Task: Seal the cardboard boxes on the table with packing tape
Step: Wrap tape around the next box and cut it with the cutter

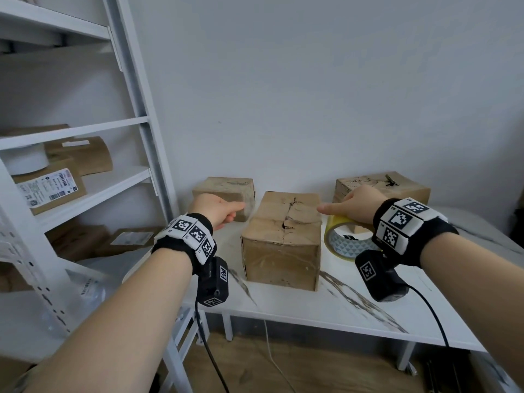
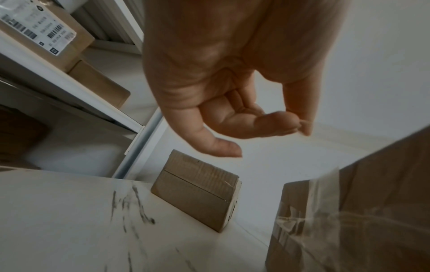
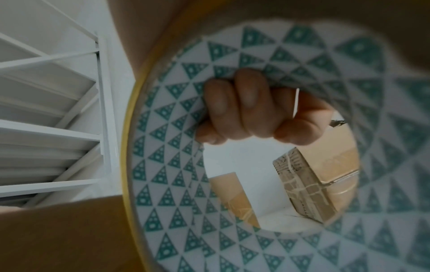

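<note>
White table (image 1: 348, 304), three cardboard boxes (image 1: 282, 239), one tape roll (image 1: 347, 239)

Tape roll (image 1: 347, 241) right of middle box (image 1: 282, 239) (table (image 1: 354, 313)).

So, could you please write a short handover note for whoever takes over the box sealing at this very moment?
Right hand: grips the tape roll, fingers curled through its core, roll held beside the middle box.
Left hand: holds nothing, fingers relaxed, raised left of the middle box.
Boxes: three on the white table; middle box at the front, flaps closed, top seam torn and untaped; back-left box and back-right box against the wall.
Done: roll picked up. No new strip on the middle box's top.
Left: tape the middle box's seam; whether the back boxes still need tape is unclear.
</note>
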The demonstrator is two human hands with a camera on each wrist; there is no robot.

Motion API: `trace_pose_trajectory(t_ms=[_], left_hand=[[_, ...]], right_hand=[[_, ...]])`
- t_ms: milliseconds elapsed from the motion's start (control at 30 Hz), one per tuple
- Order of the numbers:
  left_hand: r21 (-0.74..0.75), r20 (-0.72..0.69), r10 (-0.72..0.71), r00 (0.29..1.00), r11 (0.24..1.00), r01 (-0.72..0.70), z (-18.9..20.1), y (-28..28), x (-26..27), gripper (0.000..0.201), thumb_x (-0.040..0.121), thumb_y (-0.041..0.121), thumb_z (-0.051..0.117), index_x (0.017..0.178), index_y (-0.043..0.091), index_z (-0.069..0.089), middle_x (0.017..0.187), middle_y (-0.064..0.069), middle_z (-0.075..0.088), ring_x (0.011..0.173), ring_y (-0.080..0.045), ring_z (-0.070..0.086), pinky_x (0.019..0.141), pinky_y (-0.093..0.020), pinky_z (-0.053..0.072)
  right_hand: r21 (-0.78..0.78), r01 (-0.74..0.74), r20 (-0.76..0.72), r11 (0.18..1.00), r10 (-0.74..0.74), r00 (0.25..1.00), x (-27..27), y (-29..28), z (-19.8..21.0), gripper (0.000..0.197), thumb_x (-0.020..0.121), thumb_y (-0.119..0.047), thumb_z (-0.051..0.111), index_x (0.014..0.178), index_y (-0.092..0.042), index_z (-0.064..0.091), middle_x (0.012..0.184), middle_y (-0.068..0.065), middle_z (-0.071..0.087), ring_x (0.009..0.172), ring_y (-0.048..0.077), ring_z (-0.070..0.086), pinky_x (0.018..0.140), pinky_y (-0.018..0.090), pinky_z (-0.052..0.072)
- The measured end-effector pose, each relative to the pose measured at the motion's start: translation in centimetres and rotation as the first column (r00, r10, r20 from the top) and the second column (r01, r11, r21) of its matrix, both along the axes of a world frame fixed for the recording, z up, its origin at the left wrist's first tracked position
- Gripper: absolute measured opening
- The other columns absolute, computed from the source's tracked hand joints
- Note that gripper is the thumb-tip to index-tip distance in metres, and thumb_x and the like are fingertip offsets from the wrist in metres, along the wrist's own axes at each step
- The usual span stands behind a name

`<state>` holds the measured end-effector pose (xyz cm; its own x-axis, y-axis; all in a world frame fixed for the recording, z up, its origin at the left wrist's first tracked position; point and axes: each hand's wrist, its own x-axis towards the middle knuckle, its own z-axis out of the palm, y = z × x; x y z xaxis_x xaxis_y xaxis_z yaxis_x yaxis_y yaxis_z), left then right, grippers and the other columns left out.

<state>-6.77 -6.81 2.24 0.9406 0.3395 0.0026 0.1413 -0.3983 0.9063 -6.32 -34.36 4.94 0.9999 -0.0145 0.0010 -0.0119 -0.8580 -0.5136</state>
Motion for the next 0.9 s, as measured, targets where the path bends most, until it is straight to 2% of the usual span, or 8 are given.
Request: trace_pose_trajectory(t_ms=[133, 333, 533, 667, 733, 800, 900], left_hand=[[0.015, 0.02, 0.004, 1.0, 1.0, -0.004, -0.3, 0.4, 0.2, 0.027, 0.078, 0.031, 0.075, 0.067, 0.01, 0.063, 0.065, -0.003, 0.062, 0.063, -0.012, 0.058, 0.087, -0.035, 0.054], [0.04, 0.007, -0.01, 1.0, 0.999, 0.01, -1.1, 0.8, 0.8, 0.03, 0.077, 0.033, 0.075, 0.062, 0.011, 0.062, 0.061, -0.003, 0.061, 0.062, -0.014, 0.058, 0.084, -0.034, 0.055], [0.067, -0.018, -0.027, 0.999, 0.997, 0.028, -2.1, 0.9, 1.1, 0.033, 0.079, 0.03, 0.074, 0.056, 0.011, 0.06, 0.056, -0.003, 0.059, 0.059, -0.017, 0.054, 0.071, -0.031, 0.05], [0.154, -0.07, -0.078, 0.994, 0.984, 0.088, -2.7, 0.5, 0.8, 0.035, 0.082, 0.037, 0.07, 0.056, 0.016, 0.059, 0.057, 0.002, 0.059, 0.063, -0.012, 0.057, 0.07, -0.028, 0.051], [0.252, -0.115, -0.104, 0.988, 0.959, 0.131, -2.6, -0.1, 0.6, 0.043, 0.084, 0.043, 0.065, 0.051, 0.018, 0.055, 0.055, 0.005, 0.059, 0.064, -0.014, 0.056, 0.075, -0.032, 0.053], [0.31, -0.16, -0.131, 0.978, 0.935, 0.176, -2.5, -0.6, 0.5, 0.045, 0.087, 0.046, 0.06, 0.054, 0.016, 0.054, 0.059, 0.004, 0.06, 0.071, -0.019, 0.057, 0.081, -0.036, 0.054], [0.3, -0.213, -0.166, 0.963, 0.927, 0.227, -2.4, -1.2, 0.3, 0.039, 0.093, 0.038, 0.053, 0.062, 0.014, 0.055, 0.066, -0.001, 0.059, 0.073, -0.019, 0.058, 0.081, -0.036, 0.053]], right_hand=[[-0.054, 0.002, -0.012, 0.999, -0.002, 1.0, 0.6, 0.4, -0.1, 0.062, 0.062, -0.069, 0.069, 0.053, -0.016, 0.04, 0.051, -0.001, 0.042, 0.047, 0.014, 0.044, 0.05, 0.025, 0.035], [-0.065, -0.014, -0.042, 0.998, 0.011, 0.999, 0.9, 0.5, -0.5, 0.063, 0.064, -0.068, 0.068, 0.052, -0.013, 0.041, 0.05, 0.001, 0.043, 0.048, 0.017, 0.042, 0.055, 0.026, 0.036], [-0.044, -0.006, -0.063, 0.999, 0.004, 0.998, 1.4, 0.6, -1.3, 0.062, 0.062, -0.068, 0.07, 0.055, -0.012, 0.045, 0.052, 0.002, 0.044, 0.05, 0.018, 0.043, 0.054, 0.026, 0.036], [-0.078, -0.004, -0.083, 0.997, -0.002, 0.997, 1.5, 0.9, -1.5, 0.063, 0.063, -0.068, 0.07, 0.055, -0.013, 0.039, 0.053, 0.001, 0.041, 0.049, 0.017, 0.041, 0.049, 0.025, 0.032], [-0.081, -0.009, -0.096, 0.997, 0.001, 0.995, 1.6, 0.9, -1.6, 0.064, 0.063, -0.068, 0.069, 0.056, -0.013, 0.037, 0.053, 0.001, 0.04, 0.048, 0.017, 0.04, 0.049, 0.025, 0.032], [-0.082, -0.013, -0.113, 0.997, 0.003, 0.994, 1.7, 0.8, -1.7, 0.065, 0.062, -0.07, 0.068, 0.057, -0.013, 0.038, 0.053, 0.002, 0.042, 0.05, 0.017, 0.042, 0.051, 0.025, 0.033], [-0.088, -0.01, -0.12, 0.996, -0.001, 0.993, 1.7, 0.7, -1.9, 0.065, 0.062, -0.072, 0.066, 0.059, -0.013, 0.04, 0.055, 0.002, 0.045, 0.052, 0.018, 0.045, 0.051, 0.025, 0.034]])
